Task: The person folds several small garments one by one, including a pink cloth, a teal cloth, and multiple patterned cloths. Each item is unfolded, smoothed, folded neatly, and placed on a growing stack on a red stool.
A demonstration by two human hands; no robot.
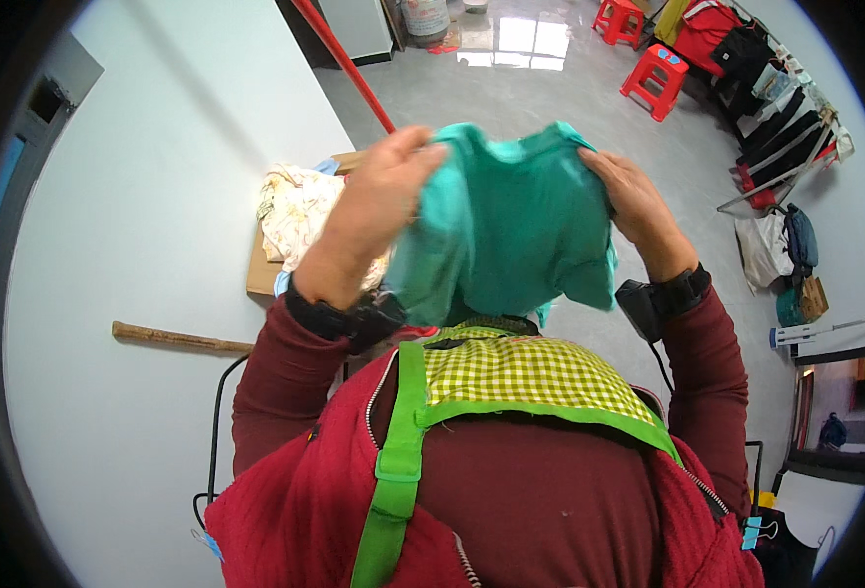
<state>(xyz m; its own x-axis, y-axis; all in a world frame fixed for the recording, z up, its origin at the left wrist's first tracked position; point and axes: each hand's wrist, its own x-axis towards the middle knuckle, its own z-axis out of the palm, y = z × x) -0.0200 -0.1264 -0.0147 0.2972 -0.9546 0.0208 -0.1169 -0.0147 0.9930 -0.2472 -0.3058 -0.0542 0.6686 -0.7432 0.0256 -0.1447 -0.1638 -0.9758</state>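
A teal-green cloth garment [528, 228] hangs in front of me, held up by its top edge. My left hand [385, 184] pinches its upper left corner and looks slightly blurred. At the upper right corner, my right hand [634, 187] grips the fabric between thumb and fingers. The cloth droops in folds toward the green-checked apron [535, 371] on my chest. Black straps with small devices circle both wrists. Behind my left hand, a cream patterned cloth [296, 209] is heaped on a cardboard box [260, 268].
A red pole [348, 66] slants down behind my left hand. Two red plastic stools, the nearer one [656, 81] at upper right, stand on the grey tiled floor. A rack with clothes [785, 132] and a white bag [763, 250] line the right wall. A wooden stick [179, 336] is at left.
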